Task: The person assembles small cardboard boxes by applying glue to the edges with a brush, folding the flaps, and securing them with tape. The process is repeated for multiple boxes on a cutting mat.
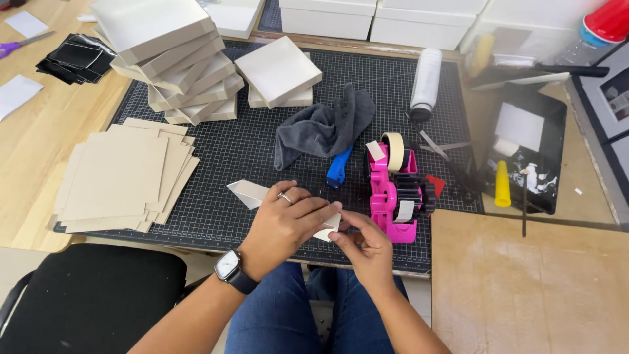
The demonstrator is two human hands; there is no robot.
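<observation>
While the folded card piece (252, 193) is pinched by both the left hand (285, 226) and right hand (367, 246), its corner is best kept square and pressed flat.

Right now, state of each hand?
Left hand: closed on the folded white cardboard piece.
Right hand: fingertips pinching the same piece's corner.

Bare forearms, dark-strapped watch (228, 265) on left wrist, ring (284, 196), seemingly silver, blue jeans (282, 314)
</observation>
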